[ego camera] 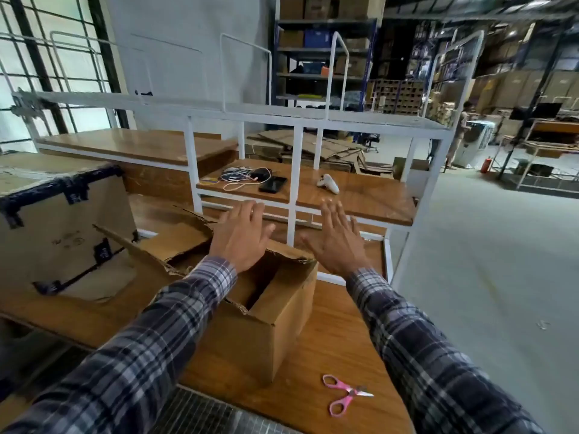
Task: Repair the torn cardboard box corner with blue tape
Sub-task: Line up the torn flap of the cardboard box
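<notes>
An open cardboard box [250, 336] with ragged, torn flaps stands on the wooden table [329, 339] in front of me. My left hand [241, 234] hovers over its far edge, fingers spread, holding nothing. My right hand [336, 236] is held out flat just right of the box, also open and bare. Pink-handled scissors [343, 394] lie on the table near the front right. No roll of blue tape is in view.
A larger cardboard box [62, 223] patched with dark tape stands at the left. A white metal rack [297, 170] behind holds a phone [273, 184], cables and a white controller [327, 183]. Flattened cartons lie beyond; a person [460, 133] stands far right.
</notes>
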{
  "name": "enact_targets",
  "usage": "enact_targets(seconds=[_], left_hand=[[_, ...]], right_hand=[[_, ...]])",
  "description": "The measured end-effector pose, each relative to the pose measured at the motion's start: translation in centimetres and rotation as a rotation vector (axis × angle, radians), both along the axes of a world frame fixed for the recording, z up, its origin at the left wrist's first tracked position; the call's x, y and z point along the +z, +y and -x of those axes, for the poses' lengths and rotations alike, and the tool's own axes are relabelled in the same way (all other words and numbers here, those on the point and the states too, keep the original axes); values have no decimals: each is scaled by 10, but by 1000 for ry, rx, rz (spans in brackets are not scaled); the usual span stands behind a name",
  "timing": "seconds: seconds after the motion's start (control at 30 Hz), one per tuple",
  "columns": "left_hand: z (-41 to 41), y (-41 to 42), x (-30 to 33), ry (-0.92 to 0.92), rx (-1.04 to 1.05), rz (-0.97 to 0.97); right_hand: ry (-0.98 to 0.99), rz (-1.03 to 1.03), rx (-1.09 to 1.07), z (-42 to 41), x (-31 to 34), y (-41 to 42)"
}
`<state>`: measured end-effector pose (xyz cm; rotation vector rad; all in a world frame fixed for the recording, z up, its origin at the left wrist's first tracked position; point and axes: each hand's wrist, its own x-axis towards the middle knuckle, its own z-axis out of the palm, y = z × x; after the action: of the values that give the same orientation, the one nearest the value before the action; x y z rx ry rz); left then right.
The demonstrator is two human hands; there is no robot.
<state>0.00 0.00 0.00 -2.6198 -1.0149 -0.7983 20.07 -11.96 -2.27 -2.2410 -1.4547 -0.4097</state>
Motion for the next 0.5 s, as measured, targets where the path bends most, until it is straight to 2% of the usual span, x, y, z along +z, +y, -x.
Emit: enact_targets(seconds=[0.1,0.17,0.23,0.33,0.4,0.5], left_hand=[[-13,10,-3,228,-136,101],[-20,14,-5,503,-166,285],[-31,17,-15,694,-183,489],[-42,26,-36,781,-191,742],[-50,36,-55,825,-187,815],[-56,50,-76,907,-188,872]], right_hand=[[61,200,65,-12,-15,16],[105,309,74,-20,-34,29],[174,410,83,-32,-54,48],[302,504,151,-53,-83,72],[396,453,185,-71,-97,86],[620,172,118,-98,-101,101]])
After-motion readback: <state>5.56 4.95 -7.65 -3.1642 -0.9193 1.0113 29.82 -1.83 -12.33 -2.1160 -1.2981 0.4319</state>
